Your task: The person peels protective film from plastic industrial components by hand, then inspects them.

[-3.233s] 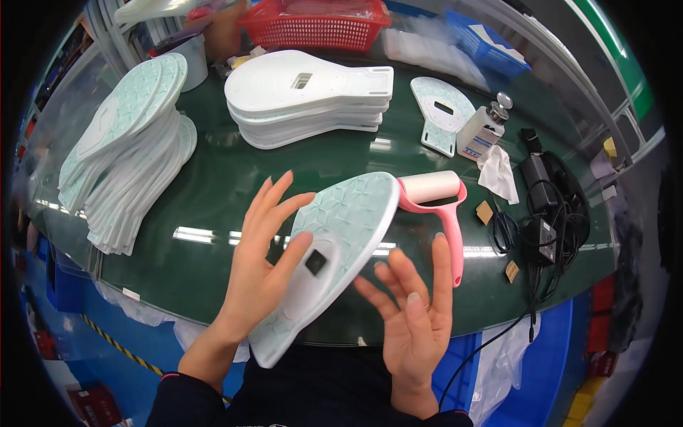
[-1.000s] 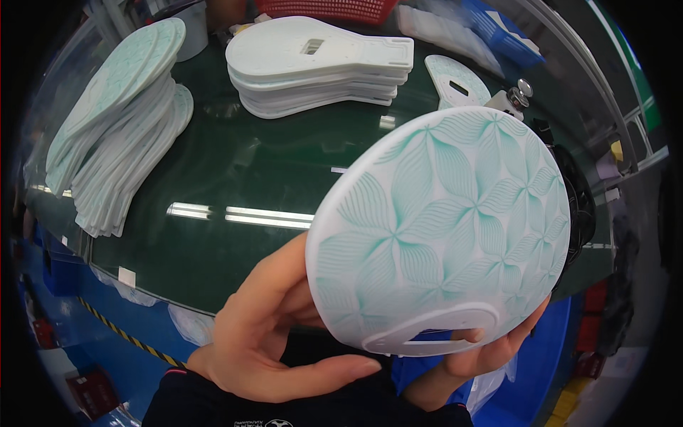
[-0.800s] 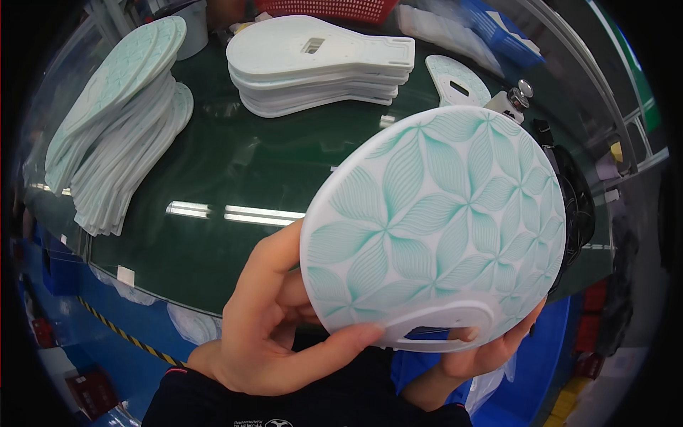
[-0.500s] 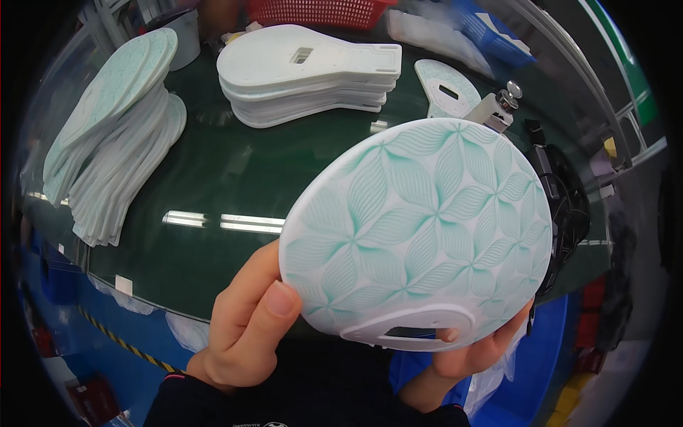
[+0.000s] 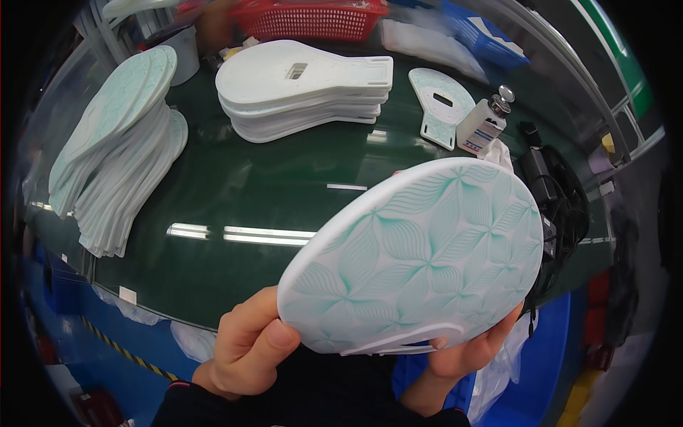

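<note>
Between my hands is a white rounded plastic panel with a teal leaf pattern, tilted above the near part of the table. My left hand pinches its lower left rim, thumb on the patterned face. At the lower right, my right hand grips the panel; a fingertip shows by the slotted part at its near edge, and the other fingers are mostly hidden beneath. Beyond it lie a stack of white paddle-shaped panels and, to the left, a leaning fanned stack of similar pale-green panels.
On the dark green table, a single slotted panel lies beside a pump-top bottle and crumpled white tissue. Black cables with an adapter sit at right. A red basket and blue basket stand far back.
The held panel has tipped so its face appears flatter, and its far edge sits lower in view. More of the bottle and the single panel now shows. Both hands keep their hold.
</note>
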A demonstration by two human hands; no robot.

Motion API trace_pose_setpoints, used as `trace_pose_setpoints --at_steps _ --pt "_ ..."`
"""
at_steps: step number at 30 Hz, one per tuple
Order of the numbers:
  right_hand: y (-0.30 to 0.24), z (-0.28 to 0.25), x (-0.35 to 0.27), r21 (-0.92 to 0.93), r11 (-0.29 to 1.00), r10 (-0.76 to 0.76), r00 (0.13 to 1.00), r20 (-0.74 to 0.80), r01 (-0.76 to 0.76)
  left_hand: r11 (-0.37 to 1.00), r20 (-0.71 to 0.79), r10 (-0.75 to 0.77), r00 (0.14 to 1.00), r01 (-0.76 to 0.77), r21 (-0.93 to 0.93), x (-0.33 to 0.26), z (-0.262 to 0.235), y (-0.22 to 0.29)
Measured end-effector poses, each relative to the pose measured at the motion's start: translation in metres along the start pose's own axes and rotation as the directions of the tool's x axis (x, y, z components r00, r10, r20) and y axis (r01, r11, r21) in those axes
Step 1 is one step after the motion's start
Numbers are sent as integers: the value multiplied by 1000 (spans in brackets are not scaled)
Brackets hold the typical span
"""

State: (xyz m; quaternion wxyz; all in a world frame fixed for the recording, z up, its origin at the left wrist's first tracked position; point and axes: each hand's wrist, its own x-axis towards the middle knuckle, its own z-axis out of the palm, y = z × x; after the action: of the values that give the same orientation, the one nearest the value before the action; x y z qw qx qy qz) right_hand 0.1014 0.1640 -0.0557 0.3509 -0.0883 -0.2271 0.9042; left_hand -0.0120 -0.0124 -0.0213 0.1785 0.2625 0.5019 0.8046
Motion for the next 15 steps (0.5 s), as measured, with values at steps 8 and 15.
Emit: trace_pose_setpoints --at_steps 8,15 --pt "1 3 -1 254 963 65 991 114 -92 993 -17 -114 993 115 39 -1 3 5" --pt "0 3 1 251 962 76 987 141 -110 1000 84 3 996 -3 -9 1 -1 0"
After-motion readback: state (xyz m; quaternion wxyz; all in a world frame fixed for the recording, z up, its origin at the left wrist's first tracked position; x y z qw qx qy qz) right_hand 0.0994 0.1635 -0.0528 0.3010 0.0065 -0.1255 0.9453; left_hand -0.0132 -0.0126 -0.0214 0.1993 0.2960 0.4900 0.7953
